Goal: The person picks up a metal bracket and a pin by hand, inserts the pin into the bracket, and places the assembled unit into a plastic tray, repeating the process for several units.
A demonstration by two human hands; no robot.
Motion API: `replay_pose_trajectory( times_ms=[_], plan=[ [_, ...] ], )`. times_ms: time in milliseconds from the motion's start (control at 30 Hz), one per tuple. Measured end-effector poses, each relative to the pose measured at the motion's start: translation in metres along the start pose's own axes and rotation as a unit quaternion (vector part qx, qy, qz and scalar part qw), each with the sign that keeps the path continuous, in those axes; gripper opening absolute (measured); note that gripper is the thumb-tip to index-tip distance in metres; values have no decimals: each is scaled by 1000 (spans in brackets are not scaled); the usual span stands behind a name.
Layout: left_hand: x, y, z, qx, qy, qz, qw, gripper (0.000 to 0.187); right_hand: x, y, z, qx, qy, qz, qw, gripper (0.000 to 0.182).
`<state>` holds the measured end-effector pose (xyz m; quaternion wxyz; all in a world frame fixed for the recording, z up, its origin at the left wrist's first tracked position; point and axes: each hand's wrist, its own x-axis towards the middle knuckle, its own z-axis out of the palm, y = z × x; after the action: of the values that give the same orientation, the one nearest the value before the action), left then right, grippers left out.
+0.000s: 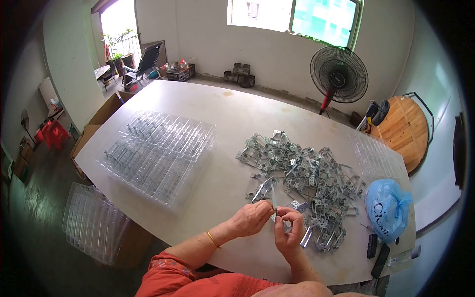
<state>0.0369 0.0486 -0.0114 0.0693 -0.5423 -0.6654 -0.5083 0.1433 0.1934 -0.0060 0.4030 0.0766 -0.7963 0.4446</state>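
My left hand (251,218) and my right hand (289,228) are close together over the near side of the white table (222,114). Between their fingertips they both pinch a thin metal piece (274,195), which points up and away from me. Its lower end is hidden by the fingers. Just beyond and to the right of my hands lies a large heap of small metal brackets (311,178). On the table's left half sits a stack of clear plastic trays (158,153) with metal parts in its compartments.
A blue plastic bag (388,210), black objects (380,260) and a clear bottle (403,257) are at the right edge. Another clear tray (376,156) lies at the far right. More trays (94,222) stand below the table's left side. Behind the table is a fan (339,74).
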Motion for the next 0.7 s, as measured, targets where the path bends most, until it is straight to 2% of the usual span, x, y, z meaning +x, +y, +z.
replay_pose_trajectory(
  times_ms=[100, 200, 333, 433, 500, 700],
  plan=[
    [0, 0, 0, -5, -16, -12, 1000, 8, 0, 0, 1, -2, 3, -10, 1000, 22],
    [1, -3, 4, -8, 18, 1, 1000, 9, -1, 3, 1, 27, 14, -2, 1000, 21],
    [0, -7, 6, 97, 39, 29, 994, 11, -1, 1, -1, 144, 42, 137, 979, 15],
    [1, 3, 0, 127, -15, 14, 992, 18, 6, -1, -7, 216, 54, 218, 950, 12],
    [3, 2, 2, 183, -17, 60, 981, 21, 8, 2, -8, 239, 58, 238, 940, 12],
    [3, 7, 1, 244, -63, 56, 966, 23, 7, 10, -12, 274, 43, 262, 924, 12]
  ],
)
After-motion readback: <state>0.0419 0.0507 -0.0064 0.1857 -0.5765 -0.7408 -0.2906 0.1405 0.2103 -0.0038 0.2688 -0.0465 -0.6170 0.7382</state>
